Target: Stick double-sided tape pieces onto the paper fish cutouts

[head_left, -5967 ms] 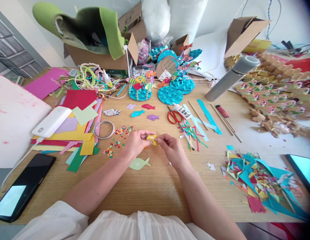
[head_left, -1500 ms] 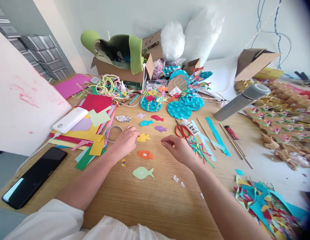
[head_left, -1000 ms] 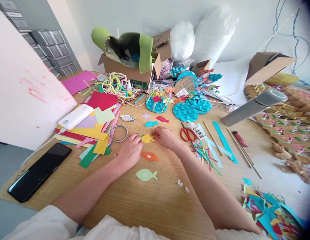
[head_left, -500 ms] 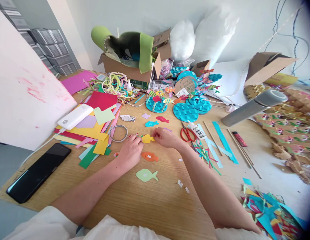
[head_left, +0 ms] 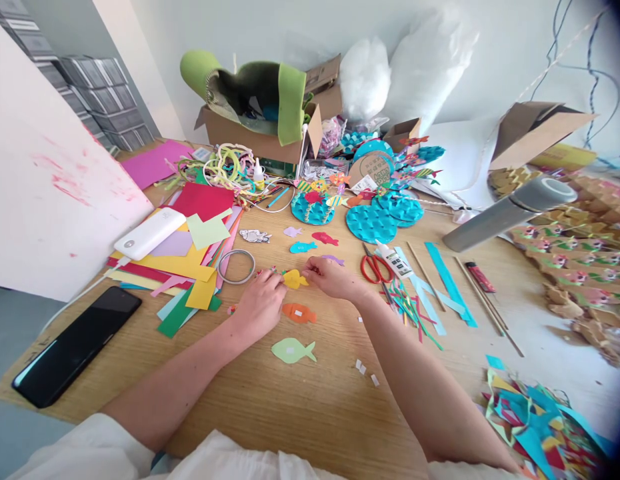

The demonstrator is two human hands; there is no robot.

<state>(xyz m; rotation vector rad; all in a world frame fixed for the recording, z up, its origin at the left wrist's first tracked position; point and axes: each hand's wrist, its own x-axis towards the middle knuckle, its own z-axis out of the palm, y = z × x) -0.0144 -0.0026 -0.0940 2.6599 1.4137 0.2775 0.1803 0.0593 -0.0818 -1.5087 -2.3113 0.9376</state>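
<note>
Between my two hands lies a yellow paper fish [head_left: 295, 279]. My left hand [head_left: 260, 300] is closed over its head end, with the fingertips pressed at its edge; colourful bits show from under that hand. At the tail, my right hand [head_left: 330, 277] is pinched, thumb against fingers; anything in the pinch is too small to make out. An orange paper fish [head_left: 305, 313] and a pale green one [head_left: 293, 350], each with a small white square on it, lie nearer me. Beyond are blue [head_left: 303, 247], red [head_left: 325, 239] and purple [head_left: 334, 260] paper fish.
Coloured paper sheets [head_left: 205, 200], a power bank [head_left: 151, 233], a tape ring [head_left: 237, 267] and a phone [head_left: 75, 347] lie left. Scissors [head_left: 375, 268], a glue tube [head_left: 393, 259], sticks [head_left: 483, 297] and a grey flask [head_left: 510, 213] are right. Small white squares [head_left: 361, 367] lie nearer.
My right hand has shifted slightly, its fingertips now a little left and above the yellow fish's tail. More of the purple fish shows behind it. My left hand stays nearly still.
</note>
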